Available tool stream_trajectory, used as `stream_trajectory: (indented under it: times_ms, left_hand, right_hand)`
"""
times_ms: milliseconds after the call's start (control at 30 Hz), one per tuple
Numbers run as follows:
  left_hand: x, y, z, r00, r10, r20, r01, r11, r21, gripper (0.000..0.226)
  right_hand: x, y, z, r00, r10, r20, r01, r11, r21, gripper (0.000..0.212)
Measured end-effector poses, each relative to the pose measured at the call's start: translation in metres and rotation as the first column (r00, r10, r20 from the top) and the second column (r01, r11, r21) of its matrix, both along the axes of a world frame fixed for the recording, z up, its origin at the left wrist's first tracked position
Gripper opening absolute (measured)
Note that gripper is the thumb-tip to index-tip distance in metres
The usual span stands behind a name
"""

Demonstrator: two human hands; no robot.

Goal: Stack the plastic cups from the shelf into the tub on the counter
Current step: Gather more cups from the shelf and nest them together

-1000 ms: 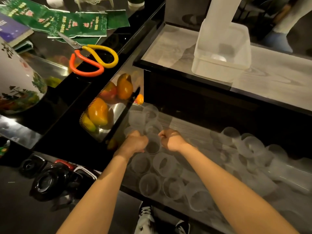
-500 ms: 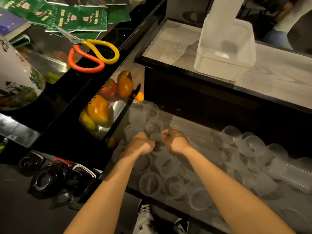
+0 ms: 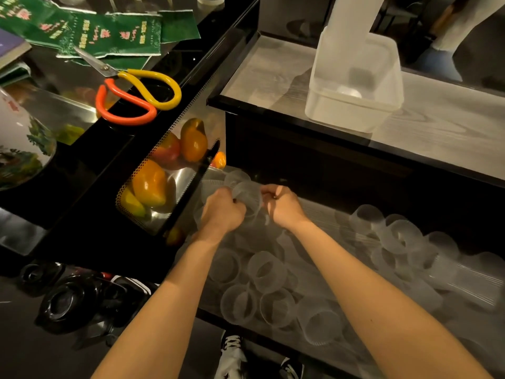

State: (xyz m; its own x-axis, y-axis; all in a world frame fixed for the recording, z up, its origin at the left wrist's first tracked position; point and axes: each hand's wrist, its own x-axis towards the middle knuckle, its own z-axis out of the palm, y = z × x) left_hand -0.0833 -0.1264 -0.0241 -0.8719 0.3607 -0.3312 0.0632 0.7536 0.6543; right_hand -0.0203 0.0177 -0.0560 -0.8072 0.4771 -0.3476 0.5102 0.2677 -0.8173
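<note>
Several clear plastic cups (image 3: 266, 272) lie loose on the lower shelf (image 3: 322, 214), with more heaped at the right (image 3: 401, 236). A translucent tub (image 3: 355, 105) stands on the counter (image 3: 273, 75) above, holding a tall white stack of cups (image 3: 352, 17). Over the shelf's left end, my left hand (image 3: 222, 212) and my right hand (image 3: 284, 205) both grip a nested pair of cups (image 3: 247, 194), which is lifted and tilted between them.
A black table at the left carries orange-and-yellow scissors (image 3: 136, 97), green packets (image 3: 90, 34) and a painted vase (image 3: 19, 149). Beside the shelf is a metal bin of mangoes (image 3: 164, 170). Dark bowls (image 3: 62, 299) lie on the floor. A person's foot (image 3: 440, 61) stands beyond the counter.
Both hands have risen from the shelf with cups in them and drawn together toward the shelf's back-left corner. The camera has tipped a little closer.
</note>
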Motion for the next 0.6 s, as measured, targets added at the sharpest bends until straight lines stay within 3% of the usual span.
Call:
stream_trajectory:
  times_ms: [200,400,600]
  left_hand:
    - [0.001,0.009,-0.012,0.995,-0.061,0.077,0.075,0.977,-0.198,0.028]
    - [0.013,0.019,-0.026,0.976,-0.136,0.172,0.167,0.969,-0.182,0.037]
    - [0.018,0.028,-0.035,0.958,-0.154,0.242,0.19,0.973,-0.133,0.044]
  right_hand:
    - [-0.007,-0.006,-0.02,0.986,0.059,0.158,-0.065,0.997,0.033,0.035]
    - [0.005,-0.001,-0.037,0.95,0.092,0.297,-0.127,0.987,0.098,0.017]
    - [0.014,0.006,-0.039,0.931,0.083,0.356,-0.125,0.988,0.096,0.025]
